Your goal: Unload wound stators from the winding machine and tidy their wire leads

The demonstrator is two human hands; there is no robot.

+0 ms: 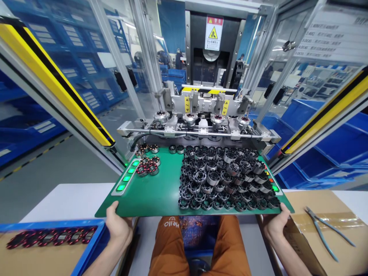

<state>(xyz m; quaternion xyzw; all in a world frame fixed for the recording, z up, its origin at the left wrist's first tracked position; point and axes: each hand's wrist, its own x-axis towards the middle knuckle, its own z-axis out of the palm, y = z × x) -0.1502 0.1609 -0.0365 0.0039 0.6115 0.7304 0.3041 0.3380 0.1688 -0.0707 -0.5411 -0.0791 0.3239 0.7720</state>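
My left hand [118, 226] grips the near left corner of the green work surface [161, 191], fingers curled under its edge and thumb on top. My right hand [275, 225] grips the near right corner the same way. A dense pile of several dark metal ring parts [224, 178] covers the right half of the green surface. A smaller group of rings wound with red wire [148, 163] lies at its far left. Behind stands a machine fixture [201, 115] with several round stations in a row.
A blue tray [94, 234] at my left holds a row of red-wound rings [48, 237] on cardboard. Pliers [324, 228] lie on a cardboard box [345, 245] at my right. Lit green buttons [126, 178] line the surface's left edge. Yellow-black guard posts [57, 82] flank the opening.
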